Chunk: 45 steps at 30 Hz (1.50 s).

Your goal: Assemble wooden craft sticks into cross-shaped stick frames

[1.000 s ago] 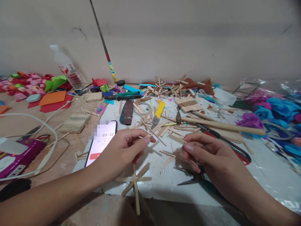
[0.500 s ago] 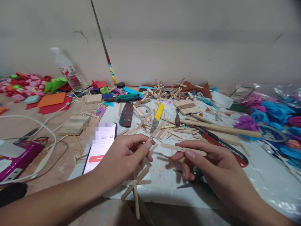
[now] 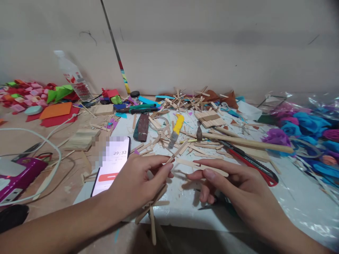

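Two flat wood sticks in play, one per hand, both held up over the white sheet (image 3: 182, 213) on the desk (image 3: 75, 180). Left hand (image 3: 148, 178): thumb and index pinch the left stick (image 3: 178, 151) near its near end, most of the visible length sticking out past the fingers. Right hand (image 3: 233, 183): right stick (image 3: 186, 163) gripped between thumb and fingers right of its middle, left end free, right end poking out past the thumb. Handling, my read: both very light, dry, stiff along the length, thin enough to snap or splinter if bent hard. Not slippery; smooth faces should suit a light fingertip pinch. Best hold is across the flat faces: mid-length for balance, near one end if the other tip needs to be free. Don't squeeze or lever on a long overhang. Axes: left stick points away from the person and to the right, on a diagonal. Right stick lies mostly crosswise, left tip slightly farther out, right end nearer the body. So they converge near the left fingertips; gap there is tiny, can't tell if they touch. Crossed sticks (image 3: 153, 225) sit below the left hand, one leg pointing at the body, partly hidden by that hand. Same light, thin stock; I'd lift it by the crossing, not a leg.
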Motion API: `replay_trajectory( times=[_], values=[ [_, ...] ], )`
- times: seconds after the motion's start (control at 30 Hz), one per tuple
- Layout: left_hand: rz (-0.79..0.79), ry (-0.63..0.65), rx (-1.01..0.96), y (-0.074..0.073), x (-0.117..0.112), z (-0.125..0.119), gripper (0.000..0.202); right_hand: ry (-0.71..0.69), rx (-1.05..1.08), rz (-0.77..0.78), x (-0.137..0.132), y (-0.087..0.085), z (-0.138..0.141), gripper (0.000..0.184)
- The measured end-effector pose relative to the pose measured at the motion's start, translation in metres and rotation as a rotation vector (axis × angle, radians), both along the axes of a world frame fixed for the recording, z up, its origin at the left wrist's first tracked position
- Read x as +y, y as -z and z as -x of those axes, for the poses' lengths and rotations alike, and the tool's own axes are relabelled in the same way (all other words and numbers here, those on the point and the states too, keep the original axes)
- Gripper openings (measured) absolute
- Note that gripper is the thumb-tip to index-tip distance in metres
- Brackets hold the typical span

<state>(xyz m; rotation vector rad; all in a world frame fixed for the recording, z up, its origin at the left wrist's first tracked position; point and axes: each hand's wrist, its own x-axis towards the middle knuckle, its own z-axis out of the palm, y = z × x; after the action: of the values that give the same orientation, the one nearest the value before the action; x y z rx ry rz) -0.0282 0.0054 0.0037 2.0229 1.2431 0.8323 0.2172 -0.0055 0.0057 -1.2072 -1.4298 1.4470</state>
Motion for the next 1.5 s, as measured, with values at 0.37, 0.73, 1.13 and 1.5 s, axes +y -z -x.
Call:
replay_trajectory(
  times=[0.37,0.73,1.13,1.5],
  values=[
    [-0.241,0.016,0.158,0.005,-0.005,0.000,0.034,0.160,-0.027,-0.014,-0.014,-0.001,0.017,0.031],
    [-0.622,0.043,0.339,0.008,-0.008,0.001,0.029,0.037,-0.214,-0.009,-0.019,-0.005,0.028,0.043],
    [-0.569,0.198,0.427,0.001,-0.026,-0.007,0.020,-0.101,-0.067,0.078,-0.018,-0.005,0.028,0.039],
    [0.088,-0.007,-0.337,-0.019,-0.011,-0.005,0.007,-0.265,0.095,0.276,-0.005,0.001,0.014,0.041]
  ],
)
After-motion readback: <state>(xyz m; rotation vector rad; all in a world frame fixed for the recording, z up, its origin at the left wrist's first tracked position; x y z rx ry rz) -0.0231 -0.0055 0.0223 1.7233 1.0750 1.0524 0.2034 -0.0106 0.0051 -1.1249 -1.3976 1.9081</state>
